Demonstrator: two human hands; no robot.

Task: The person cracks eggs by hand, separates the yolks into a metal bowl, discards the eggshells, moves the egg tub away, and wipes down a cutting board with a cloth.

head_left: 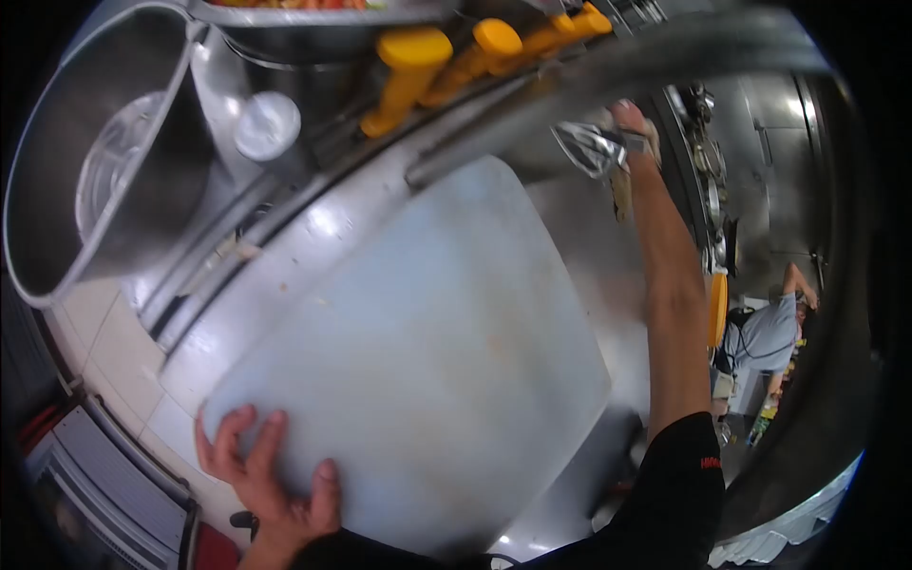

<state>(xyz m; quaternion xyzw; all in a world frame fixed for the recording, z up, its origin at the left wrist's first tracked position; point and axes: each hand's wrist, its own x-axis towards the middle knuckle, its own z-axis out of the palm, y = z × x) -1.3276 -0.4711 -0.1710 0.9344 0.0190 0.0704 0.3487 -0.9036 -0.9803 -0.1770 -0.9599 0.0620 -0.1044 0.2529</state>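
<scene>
A large white cutting board [418,351] lies on the steel counter. My left hand [271,475] rests on its near left corner, fingers and thumb spread apart. My right arm stretches out past the board's right side. At the far end my right hand [635,128] is closed around a shiny metal utensil with a loop-like outline [591,149]; blur hides its exact kind. A light-coloured piece of something, too blurred to name, hangs under that hand.
Yellow-capped bottles [415,52] line the back, beside a food tray [323,17]. A deep steel container [114,161] stands at left, a white-lidded container [267,125] near it. A curved metal bar [608,81] crosses above. Another person [765,332] is at far right.
</scene>
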